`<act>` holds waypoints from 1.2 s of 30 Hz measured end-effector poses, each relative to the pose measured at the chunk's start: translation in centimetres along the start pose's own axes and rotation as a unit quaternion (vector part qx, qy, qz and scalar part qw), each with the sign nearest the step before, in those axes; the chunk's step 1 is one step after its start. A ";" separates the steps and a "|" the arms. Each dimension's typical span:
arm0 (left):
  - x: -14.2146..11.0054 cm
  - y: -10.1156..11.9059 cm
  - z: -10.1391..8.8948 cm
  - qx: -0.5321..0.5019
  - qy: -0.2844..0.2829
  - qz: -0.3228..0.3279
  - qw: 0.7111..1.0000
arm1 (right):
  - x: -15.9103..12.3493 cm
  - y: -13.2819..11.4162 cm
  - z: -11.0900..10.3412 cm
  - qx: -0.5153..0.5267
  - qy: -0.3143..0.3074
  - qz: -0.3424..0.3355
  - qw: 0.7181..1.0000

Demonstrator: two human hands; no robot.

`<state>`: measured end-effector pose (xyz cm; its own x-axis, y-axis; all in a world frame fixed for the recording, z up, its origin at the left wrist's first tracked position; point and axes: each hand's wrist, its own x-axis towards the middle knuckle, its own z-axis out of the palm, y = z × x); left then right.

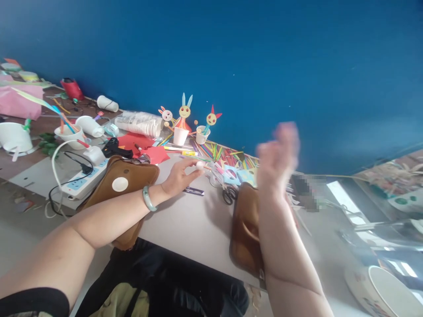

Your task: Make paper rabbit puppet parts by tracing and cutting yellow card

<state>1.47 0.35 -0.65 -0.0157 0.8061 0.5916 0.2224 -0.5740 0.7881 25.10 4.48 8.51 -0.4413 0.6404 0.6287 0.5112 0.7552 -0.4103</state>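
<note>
My left hand [180, 176] reaches over the grey table [185, 220] and pinches a small white ball [200, 165] between thumb and fingertips. A green bangle sits on that wrist. The forearm lies across a brown hot-water bag [124, 180] with a white round cap. My right hand [276, 158] is raised above the table and smeared by motion; its fingers cannot be made out. Under that forearm lies a second brown bag [246, 229]. Small clippers [194, 190] and scissors [228, 193] lie just beyond the left hand.
Paper bunny figures in cups [183, 121] stand against the blue wall. Coloured sticks [224, 156], red paper [145, 147], a cup stack [140, 123], a power strip [84, 178], a glue gun [114, 149] and white bowls [15, 136] crowd the left. A bowl [380, 288] sits at lower right.
</note>
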 end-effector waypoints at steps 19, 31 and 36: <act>-0.1 0.4 -0.1 0.048 -0.019 0.111 0.992 | -0.2 -4.4 2.3 0.116 -0.043 0.002 0.992; 0.0 0.3 0.0 0.072 -0.010 0.137 0.988 | -0.3 -4.1 3.2 0.083 -0.077 -0.040 0.993; 0.0 0.2 0.0 0.083 -0.008 0.141 0.986 | -0.2 -3.9 3.4 0.073 -0.076 -0.067 0.992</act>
<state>1.53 0.20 -0.52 0.0852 0.6201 0.7799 0.3727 -0.7458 0.5522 20.73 1.86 7.74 -0.6107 0.5375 0.5815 0.3323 0.8405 -0.4279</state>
